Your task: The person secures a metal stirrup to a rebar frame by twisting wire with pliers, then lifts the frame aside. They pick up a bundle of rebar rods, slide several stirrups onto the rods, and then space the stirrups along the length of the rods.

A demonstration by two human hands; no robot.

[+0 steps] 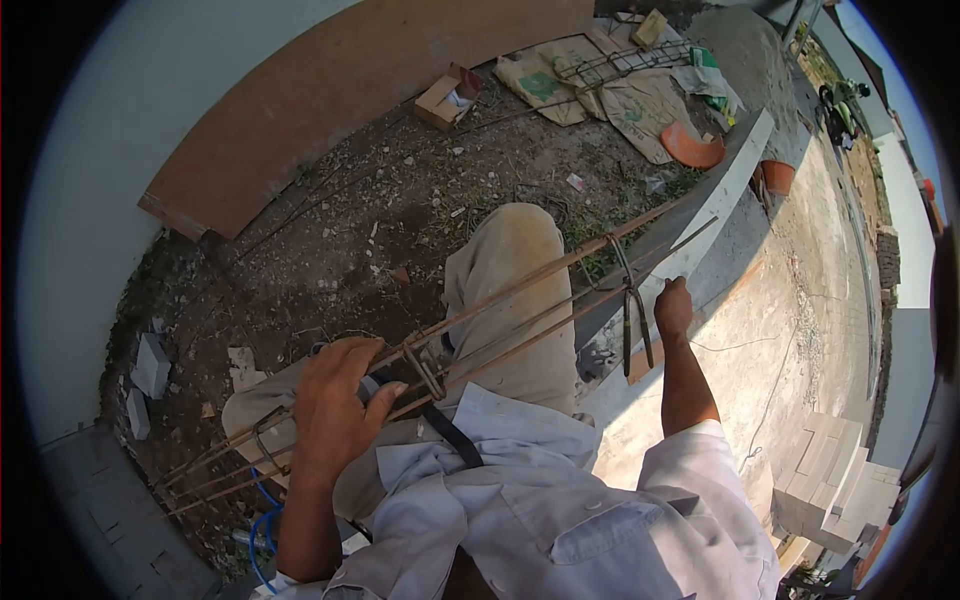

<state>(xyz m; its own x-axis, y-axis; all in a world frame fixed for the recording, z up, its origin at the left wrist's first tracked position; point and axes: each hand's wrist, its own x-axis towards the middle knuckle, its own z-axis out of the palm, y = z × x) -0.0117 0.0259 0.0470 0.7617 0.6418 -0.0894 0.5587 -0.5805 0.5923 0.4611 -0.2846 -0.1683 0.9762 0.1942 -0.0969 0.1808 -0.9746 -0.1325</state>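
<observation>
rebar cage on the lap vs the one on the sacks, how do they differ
The lap cage lies across the legs; the far cage lies on sacks. The left hand touches the lap cage; nobody touches the far cage. Both have long bars.

We look down at brown dirt ground (340,245), with little stones and dry scraps all over it. Near the wall, we see a small open cardboard box (447,97) on the dirt. Farther off, we find flat paper bags (640,118) and a curved orange thing (692,147). On our left, two gray blocks (150,367) lie close together. On our right, a stack of light blocks (822,475) sits on a pale, hard floor (735,375).
</observation>
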